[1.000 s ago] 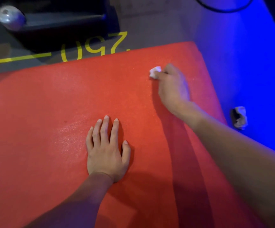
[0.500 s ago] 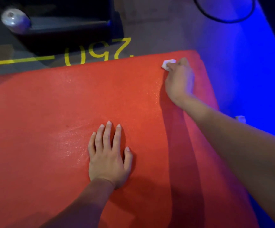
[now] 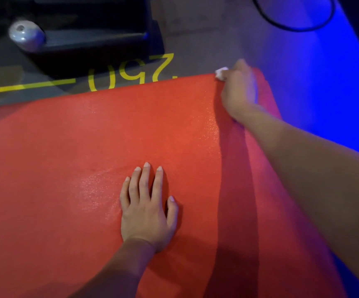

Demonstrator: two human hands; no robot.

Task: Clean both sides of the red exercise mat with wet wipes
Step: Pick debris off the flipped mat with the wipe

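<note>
Right hand (image 3: 238, 91): upper right of the frame, arm reaching in from the lower right edge; fingers curled over a small bunched white wet wipe (image 3: 221, 73), of which only a tuft shows past the fingertips; slightly blurred, so the finger placement cannot be read further. Wipe position: pressed at the far edge of the red exercise mat (image 3: 88, 158), close to the mat's upper-right corner, touching the surface. Left hand (image 3: 147, 208): lower centre of the frame, fingers straight and together, palm flat on the mat, holding nothing; judged to be bracing the mat against sliding. Mat: fills most of the frame from the left edge to the right of centre, one face up, its far edge running from middle left up toward the upper right; faint glistening patches near the left hand and below the right wrist, possibly damp. Governing relation: the wipe sits at the mat's far limit, so the uncleaned or remaining surface lies toward the bottom and left of the frame from the right hand; the right hand is the nearer to that corner, the left well apart from it. Surroundings: grey floor with a yellow line and numerals (image 3: 131, 72), upper left; dark equipment base (image 3: 88, 39) with a grey rounded cap (image 3: 26, 35), upper left; blue-lit floor, right; black cable (image 3: 292, 26), top right.
</note>
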